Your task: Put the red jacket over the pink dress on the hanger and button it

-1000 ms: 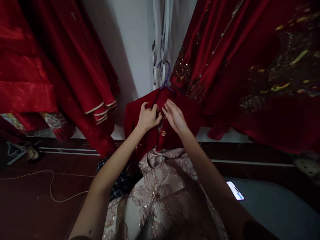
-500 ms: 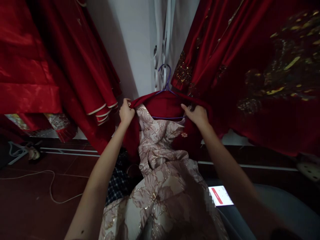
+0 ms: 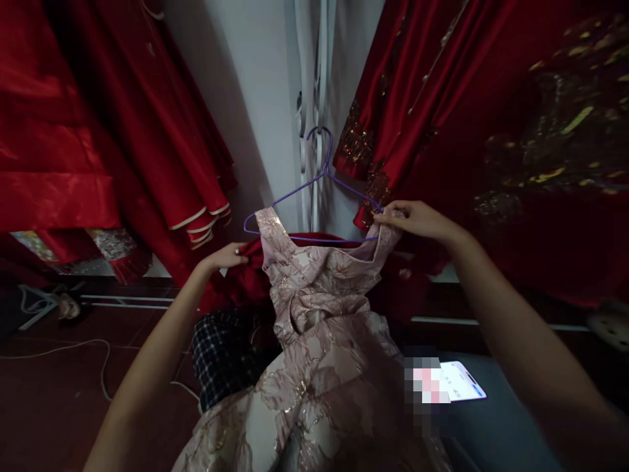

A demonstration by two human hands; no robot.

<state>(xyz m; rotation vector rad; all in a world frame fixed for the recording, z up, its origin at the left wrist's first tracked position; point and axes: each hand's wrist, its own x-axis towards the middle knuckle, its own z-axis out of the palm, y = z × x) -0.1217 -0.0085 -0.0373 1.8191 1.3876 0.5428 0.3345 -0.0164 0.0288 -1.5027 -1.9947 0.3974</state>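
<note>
– Pose?
– Reaching forward, spread. Left hand [image 3: 228, 257], 9 o'clock, closed on red garment [image 3: 248, 283]; right hand [image 3: 415, 217], 3 o'clock, pinching strap [image 3: 388, 234] of floral dress [image 3: 314, 373].
– Dress where?
– Centre to 6 o'clock, under purple hanger [image 3: 325, 170].
– Hidden?
– Hanger's right tip; most of red garment.

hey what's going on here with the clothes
The left hand grips a red garment, which sits behind a pink floral dress, below the sloping arms of a purple hanger. The right hand pinches at one shoulder strap, near the hanger's end. The other strap is over the hanger.
</note>
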